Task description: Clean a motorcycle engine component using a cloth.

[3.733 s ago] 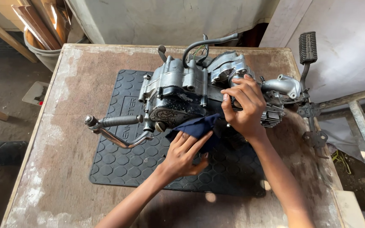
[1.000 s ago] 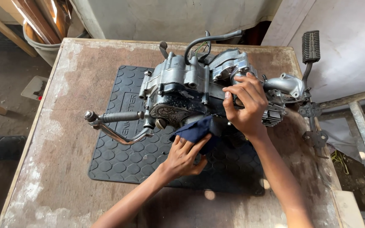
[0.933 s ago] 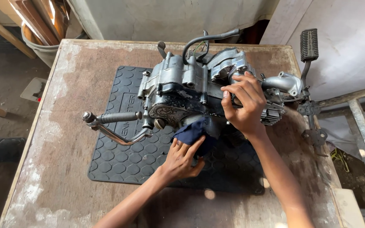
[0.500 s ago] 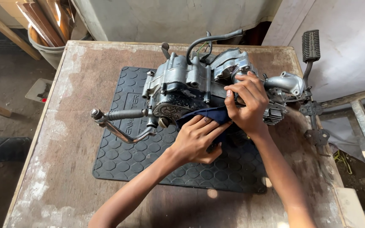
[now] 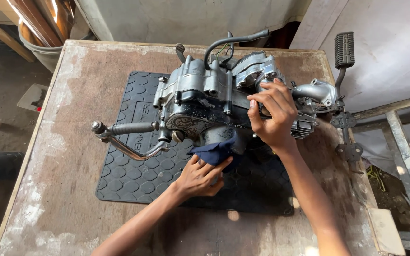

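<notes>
A grey motorcycle engine (image 5: 205,95) lies on a black rubber mat (image 5: 134,175) on a worn wooden table (image 5: 72,80). My left hand (image 5: 200,175) grips a dark blue cloth (image 5: 214,150) pressed against the engine's lower front side. My right hand (image 5: 271,114) rests on the engine's right part, fingers curled over the casing beside the finned cylinder. A metal kick lever (image 5: 124,137) sticks out to the left of the engine.
A black foot pedal on a rod (image 5: 343,52) stands at the table's right edge. A metal frame (image 5: 404,156) runs alongside on the right. A bucket with wooden sticks (image 5: 39,28) stands at the back left. A black hose (image 5: 233,40) arcs over the engine.
My left hand pushed the cloth up against the engine half a second ago and has now drawn back down toward me. My right hand stays on the engine.
</notes>
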